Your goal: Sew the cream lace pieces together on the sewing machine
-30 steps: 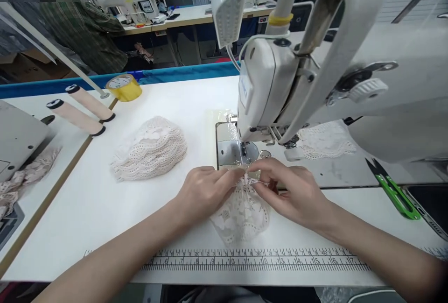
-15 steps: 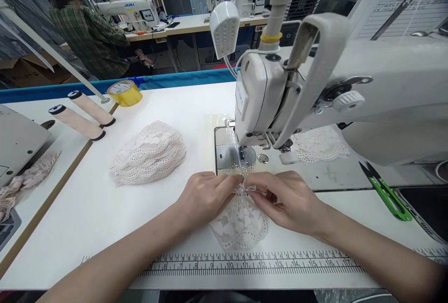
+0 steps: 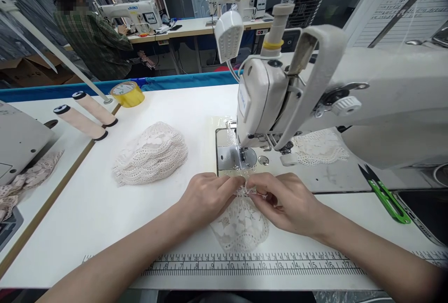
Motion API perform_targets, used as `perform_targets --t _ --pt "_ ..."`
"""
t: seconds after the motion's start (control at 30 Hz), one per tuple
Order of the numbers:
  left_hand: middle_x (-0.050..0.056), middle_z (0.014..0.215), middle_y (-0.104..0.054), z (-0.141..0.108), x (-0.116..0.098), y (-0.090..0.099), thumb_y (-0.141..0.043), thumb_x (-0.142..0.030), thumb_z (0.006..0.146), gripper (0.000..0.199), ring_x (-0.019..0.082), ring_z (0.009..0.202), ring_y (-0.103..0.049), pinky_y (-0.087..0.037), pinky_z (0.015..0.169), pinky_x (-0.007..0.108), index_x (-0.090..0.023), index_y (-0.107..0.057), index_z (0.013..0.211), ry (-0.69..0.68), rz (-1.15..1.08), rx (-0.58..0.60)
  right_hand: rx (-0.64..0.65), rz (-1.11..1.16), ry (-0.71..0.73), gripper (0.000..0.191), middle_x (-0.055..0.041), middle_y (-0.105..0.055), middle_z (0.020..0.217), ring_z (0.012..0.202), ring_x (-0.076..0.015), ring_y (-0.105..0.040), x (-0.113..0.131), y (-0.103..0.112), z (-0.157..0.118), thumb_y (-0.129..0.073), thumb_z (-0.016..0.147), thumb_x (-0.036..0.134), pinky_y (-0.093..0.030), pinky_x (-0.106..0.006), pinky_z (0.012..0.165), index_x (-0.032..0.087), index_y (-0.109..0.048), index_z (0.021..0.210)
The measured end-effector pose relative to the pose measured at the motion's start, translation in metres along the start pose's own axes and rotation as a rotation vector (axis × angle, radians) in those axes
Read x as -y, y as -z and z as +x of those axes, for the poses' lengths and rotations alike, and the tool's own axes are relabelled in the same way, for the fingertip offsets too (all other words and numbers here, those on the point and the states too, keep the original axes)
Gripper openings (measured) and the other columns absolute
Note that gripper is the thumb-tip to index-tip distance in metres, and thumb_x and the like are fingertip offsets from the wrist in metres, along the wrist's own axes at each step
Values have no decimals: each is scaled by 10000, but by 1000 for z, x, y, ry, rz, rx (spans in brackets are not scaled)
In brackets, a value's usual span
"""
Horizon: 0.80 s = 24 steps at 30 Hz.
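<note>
A piece of white lace (image 3: 241,228) hangs toward me on the white table, just in front of the needle plate (image 3: 233,158) of the sewing machine (image 3: 259,97). My left hand (image 3: 208,198) pinches its upper edge from the left, fingers closed. From the right, my right hand (image 3: 285,200) pinches the same edge between thumb and forefinger. The fingertips of both hands nearly meet, partly hiding the gathered edge. No lace lies under the presser foot as far as I can see.
A lace pile (image 3: 152,153) lies left, more lace (image 3: 318,146) right beneath the machine arm. Green scissors (image 3: 387,195) rest beside a dark phone-like object (image 3: 425,212). Thread cones (image 3: 82,123) and yellow tape (image 3: 128,94) stand back left. A person (image 3: 89,37) sits at another machine.
The view has shifted slightly. My hands hold the lace in nearly the same place, with only small finger movement. The person's hand behind now shows near the other machine.
</note>
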<state>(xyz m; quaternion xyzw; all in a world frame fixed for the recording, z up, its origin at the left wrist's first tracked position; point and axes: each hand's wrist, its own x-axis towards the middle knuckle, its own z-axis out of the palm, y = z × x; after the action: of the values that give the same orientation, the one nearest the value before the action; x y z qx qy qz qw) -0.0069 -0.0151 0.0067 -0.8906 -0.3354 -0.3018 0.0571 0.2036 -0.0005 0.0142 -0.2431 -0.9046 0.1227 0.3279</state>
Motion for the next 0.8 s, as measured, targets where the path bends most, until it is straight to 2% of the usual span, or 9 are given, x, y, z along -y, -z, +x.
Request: perform_targets --t 0.17,0.5,0.6,0.7,0.8 --pt "-48 605 -621 1 0 0 -396 -59 934 182 81 430 -433 -366 419 231 -157 -528 1013 -4 -4 -1 34 -8 -10 194 72 -578 617 430 -69 -484 -1 1 0 -458 920 126 -371 -196 424 199 -441 1098" --pt "-55 575 -593 2 0 2 -392 -95 962 154 74 415 -434 -354 402 230 -159 -527 998 -22 -6 0 68 -34 -21 204 91 -538 571 391 -69 -440 0 1 1 -439 938 147 -334 -204 400 190 -444 1137" --pt "-48 599 -621 2 0 3 -389 -102 969 157 75 417 -443 -358 407 230 -164 -529 1002 -15 -12 5 45 -53 0 175 92 -536 554 387 -69 -447 -1 1 1 -463 935 144 -337 -209 389 190 -471 1104" --pt "-37 643 -656 1 0 4 -411 -152 987 142 77 430 -473 -385 429 230 -154 -532 1061 4 -17 -6 -32 -109 48 169 79 -574 566 428 -77 -504 -3 2 1 -496 927 106 -369 -220 401 207 -507 1062" --pt "-62 573 -595 0 -3 4 -473 -204 985 205 77 428 -466 -405 450 218 -117 -514 1165 41 -71 -58 -112 -233 186 231 54 -626 606 457 -96 -520 -4 5 0 -531 886 35 -376 -252 401 217 -549 1026"
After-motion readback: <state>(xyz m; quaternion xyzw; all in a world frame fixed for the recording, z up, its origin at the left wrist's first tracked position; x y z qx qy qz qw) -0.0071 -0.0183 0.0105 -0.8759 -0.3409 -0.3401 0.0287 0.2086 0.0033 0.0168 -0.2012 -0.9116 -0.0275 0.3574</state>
